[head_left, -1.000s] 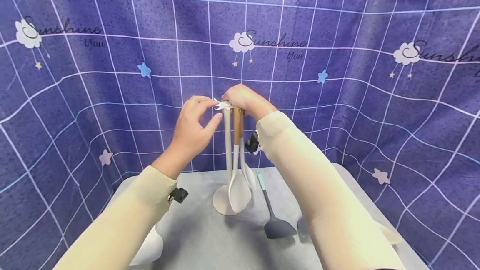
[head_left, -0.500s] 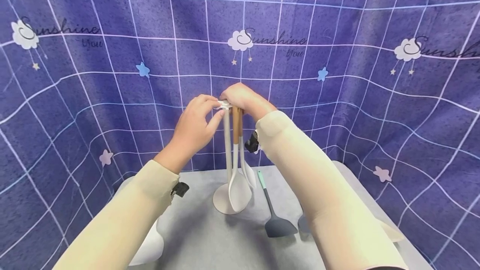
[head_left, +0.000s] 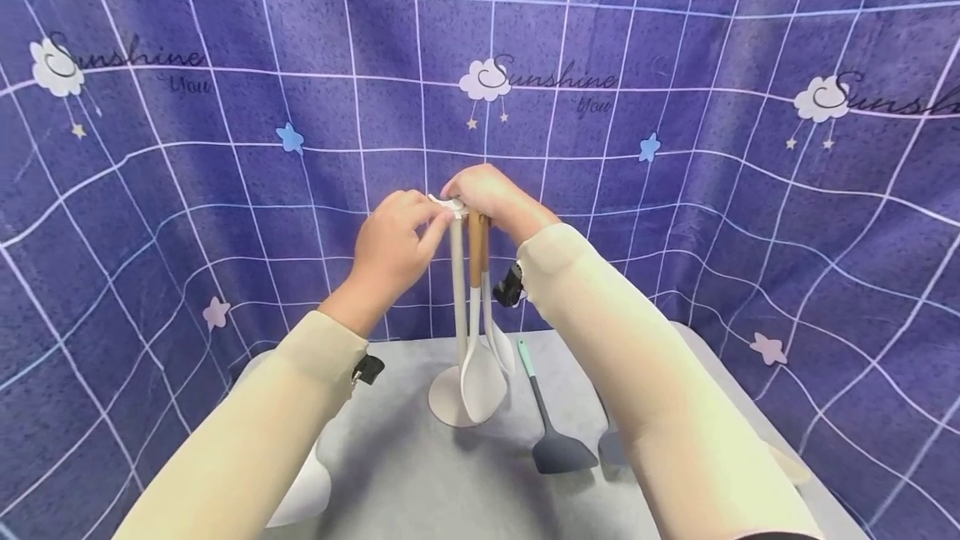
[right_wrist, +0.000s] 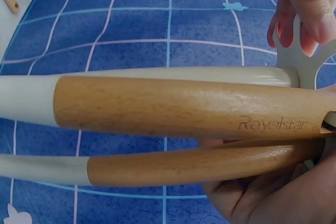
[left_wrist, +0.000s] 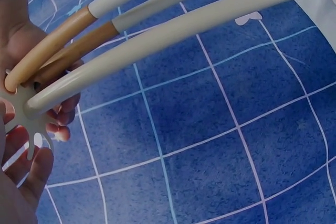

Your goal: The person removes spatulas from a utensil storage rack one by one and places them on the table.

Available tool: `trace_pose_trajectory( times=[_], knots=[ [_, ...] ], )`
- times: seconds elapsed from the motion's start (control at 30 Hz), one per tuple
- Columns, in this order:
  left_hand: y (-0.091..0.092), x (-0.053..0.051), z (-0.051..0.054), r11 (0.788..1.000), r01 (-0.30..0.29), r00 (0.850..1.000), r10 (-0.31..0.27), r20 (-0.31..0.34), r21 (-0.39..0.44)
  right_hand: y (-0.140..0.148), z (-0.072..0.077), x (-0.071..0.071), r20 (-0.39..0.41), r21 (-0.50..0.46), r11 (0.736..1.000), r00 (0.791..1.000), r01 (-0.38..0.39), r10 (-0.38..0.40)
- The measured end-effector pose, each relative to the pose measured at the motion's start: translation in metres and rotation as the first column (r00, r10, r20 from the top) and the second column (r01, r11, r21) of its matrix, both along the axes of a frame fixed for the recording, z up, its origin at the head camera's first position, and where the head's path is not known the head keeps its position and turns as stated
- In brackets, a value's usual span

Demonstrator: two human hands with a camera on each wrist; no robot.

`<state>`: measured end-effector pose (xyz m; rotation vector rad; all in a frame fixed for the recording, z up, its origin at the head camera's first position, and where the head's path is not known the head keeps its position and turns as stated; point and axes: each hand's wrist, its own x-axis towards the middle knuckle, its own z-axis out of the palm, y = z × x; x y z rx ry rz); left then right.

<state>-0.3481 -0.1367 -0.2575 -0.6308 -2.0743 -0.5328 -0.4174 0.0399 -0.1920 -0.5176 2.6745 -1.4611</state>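
A pale utensil stand (head_left: 459,298) with a round base (head_left: 442,409) and a pronged hook top (left_wrist: 22,111) rises in the middle of the table. Two utensils with wooden handles hang from its right side: a front one with a wide white oval head (head_left: 485,390), and another behind with a white head (head_left: 501,348), partly covered. My left hand (head_left: 393,240) pinches the prongs between thumb and fingers. Over the top, my right hand (head_left: 487,192) grips the hook top beside the handles, its fingers partly hidden. The front wooden handle (right_wrist: 189,107) crosses the right wrist view.
A dark grey turner (head_left: 562,450) with a mint handle end lies right of the stand. Another grey head (head_left: 612,447) and a beige piece (head_left: 787,465) show past my right sleeve. A white object (head_left: 303,490) lies by my left sleeve. Patterned blue curtain (head_left: 562,40) surrounds the table.
My left thumb and fingers have moved right and closed onto the prongs, which appear slightly turned. My right hand stays at the stand's top; the hanging utensils have barely moved.
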Motion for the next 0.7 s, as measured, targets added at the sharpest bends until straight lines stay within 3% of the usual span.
trace_pose_trajectory(
  times=[0.27,0.5,0.7],
  knots=[
    [-0.001,0.0,0.0,1.0,-0.019,0.999,0.018,0.033,0.024,0.008,-0.004,0.002,0.079,-0.156,0.987,0.996,-0.03,0.043],
    [-0.004,-0.001,-0.002,1.0,-0.019,1.0,0.019,0.002,0.014,0.017,-0.006,-0.001,0.091,-0.113,0.989,0.99,-0.093,0.104],
    [-0.005,-0.001,-0.003,1.0,-0.014,0.999,0.013,-0.039,-0.006,0.019,-0.005,-0.001,0.085,-0.085,0.993,0.992,-0.087,0.094]
  ],
)
